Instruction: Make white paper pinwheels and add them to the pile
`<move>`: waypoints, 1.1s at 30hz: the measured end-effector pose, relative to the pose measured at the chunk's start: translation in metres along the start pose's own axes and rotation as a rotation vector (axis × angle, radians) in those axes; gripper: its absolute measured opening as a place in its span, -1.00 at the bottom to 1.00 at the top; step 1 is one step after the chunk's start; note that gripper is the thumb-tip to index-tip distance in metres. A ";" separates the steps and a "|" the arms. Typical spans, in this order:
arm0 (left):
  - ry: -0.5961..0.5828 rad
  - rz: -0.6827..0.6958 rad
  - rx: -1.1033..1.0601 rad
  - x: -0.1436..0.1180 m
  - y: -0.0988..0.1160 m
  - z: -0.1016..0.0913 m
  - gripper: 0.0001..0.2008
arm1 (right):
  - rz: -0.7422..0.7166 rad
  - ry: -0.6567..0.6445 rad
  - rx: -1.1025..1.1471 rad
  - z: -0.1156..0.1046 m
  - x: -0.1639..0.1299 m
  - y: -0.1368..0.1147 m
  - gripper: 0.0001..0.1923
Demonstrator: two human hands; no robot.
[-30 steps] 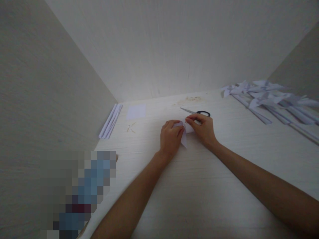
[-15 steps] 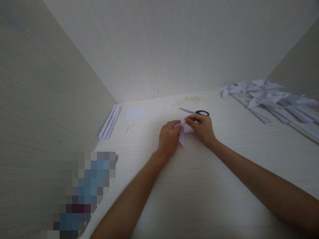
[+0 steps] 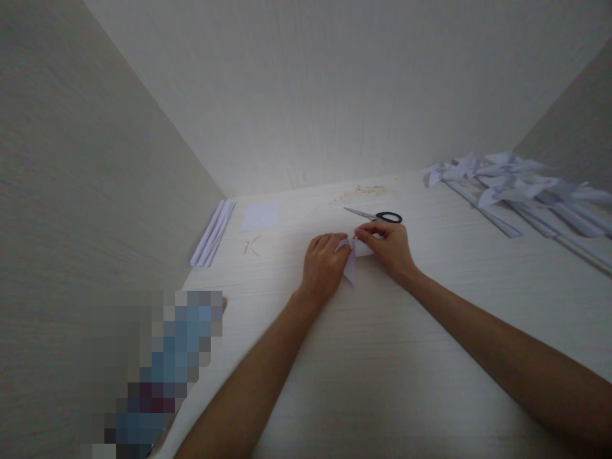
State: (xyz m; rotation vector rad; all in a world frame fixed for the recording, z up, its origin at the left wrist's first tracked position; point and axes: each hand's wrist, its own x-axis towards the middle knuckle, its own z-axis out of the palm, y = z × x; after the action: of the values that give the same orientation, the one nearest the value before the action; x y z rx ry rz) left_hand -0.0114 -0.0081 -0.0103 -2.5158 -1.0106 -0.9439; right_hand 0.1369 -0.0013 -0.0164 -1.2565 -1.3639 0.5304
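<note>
Here I see my left hand (image 3: 322, 264) and right hand (image 3: 389, 248) both pinching a small folded piece of white paper (image 3: 351, 262) on the desk (image 3: 382, 357) near the scissors (image 3: 377, 215); it looks light, limp, easily creased, best held by its edges.

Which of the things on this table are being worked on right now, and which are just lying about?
In hand:
- small folded white paper piece, pinched by left hand and right hand

Lying about:
- black-handled scissors
- flat white paper square
- white folded strips
- pile of finished white paper pinwheels
</note>
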 end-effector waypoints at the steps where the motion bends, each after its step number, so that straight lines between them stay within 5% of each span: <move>1: 0.002 0.001 0.003 0.000 0.000 0.000 -0.83 | 0.001 -0.001 0.003 0.000 0.000 0.000 -0.91; 33: 0.157 -0.089 -0.068 0.003 0.006 -0.002 -0.95 | 0.076 0.027 0.158 0.003 -0.002 0.001 -0.91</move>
State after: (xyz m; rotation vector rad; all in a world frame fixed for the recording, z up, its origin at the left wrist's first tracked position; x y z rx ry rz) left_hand -0.0069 -0.0116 -0.0073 -2.4220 -1.0657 -1.2006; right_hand 0.1341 -0.0018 -0.0188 -1.1852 -1.2315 0.6590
